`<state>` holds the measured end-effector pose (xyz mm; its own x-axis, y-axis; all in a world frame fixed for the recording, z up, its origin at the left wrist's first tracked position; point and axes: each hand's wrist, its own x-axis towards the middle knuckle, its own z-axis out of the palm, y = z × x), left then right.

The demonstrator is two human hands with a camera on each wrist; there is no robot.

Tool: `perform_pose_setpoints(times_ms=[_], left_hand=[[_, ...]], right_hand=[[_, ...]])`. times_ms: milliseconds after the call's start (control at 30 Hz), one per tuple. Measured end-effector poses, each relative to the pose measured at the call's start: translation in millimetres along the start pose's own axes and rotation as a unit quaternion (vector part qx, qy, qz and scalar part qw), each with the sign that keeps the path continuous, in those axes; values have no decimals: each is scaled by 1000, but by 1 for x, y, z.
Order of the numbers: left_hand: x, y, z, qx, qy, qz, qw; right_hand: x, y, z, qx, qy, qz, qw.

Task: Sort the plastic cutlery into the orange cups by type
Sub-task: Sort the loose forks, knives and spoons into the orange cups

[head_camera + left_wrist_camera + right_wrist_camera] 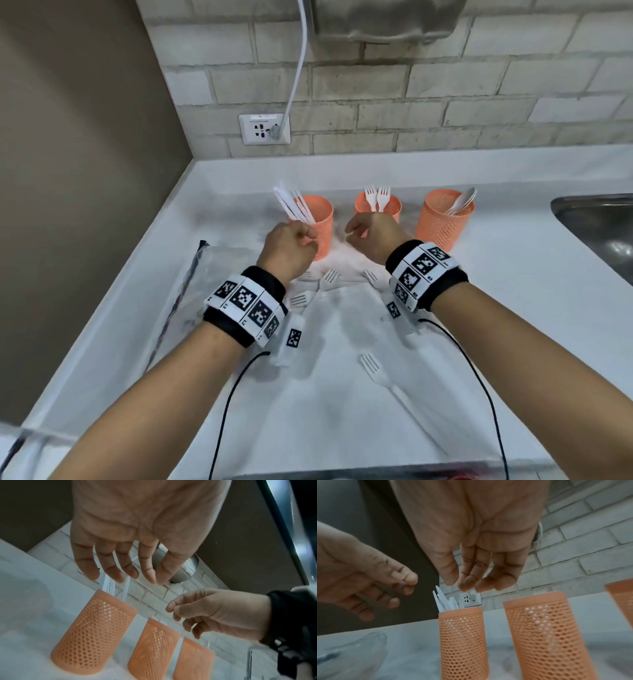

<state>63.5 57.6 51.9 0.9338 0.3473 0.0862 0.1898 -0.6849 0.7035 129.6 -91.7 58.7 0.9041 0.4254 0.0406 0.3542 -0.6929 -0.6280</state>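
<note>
At twelve o'clock on the table [513, 308], three orange cups [376, 205] stand; the left hand [289, 248] and right hand [373, 236] hover before them, each grip loose and holding nothing.

Kitchen, white countertop [513, 291], steel sink [596, 226] set in it, brick-tiled backsplash [445, 102], wall socket [264, 128]

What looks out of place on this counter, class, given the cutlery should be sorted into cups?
Several forks lie loose on the counter, not in the middle cup that holds forks. Nothing looks spilled or broken. Both hands, left hand and right hand, hold nothing.
</note>
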Motion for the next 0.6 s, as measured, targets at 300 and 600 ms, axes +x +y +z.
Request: perform_pose_setpoints(times_ms=[300,600], left_hand=[[-35,-24,33,175,-155,-23,972],[-47,-27,50,249,-204,-26,947]], right_hand=[[-83,20,5,-222,-207,75,950],[-130,26,24,-311,-311,173,881]])
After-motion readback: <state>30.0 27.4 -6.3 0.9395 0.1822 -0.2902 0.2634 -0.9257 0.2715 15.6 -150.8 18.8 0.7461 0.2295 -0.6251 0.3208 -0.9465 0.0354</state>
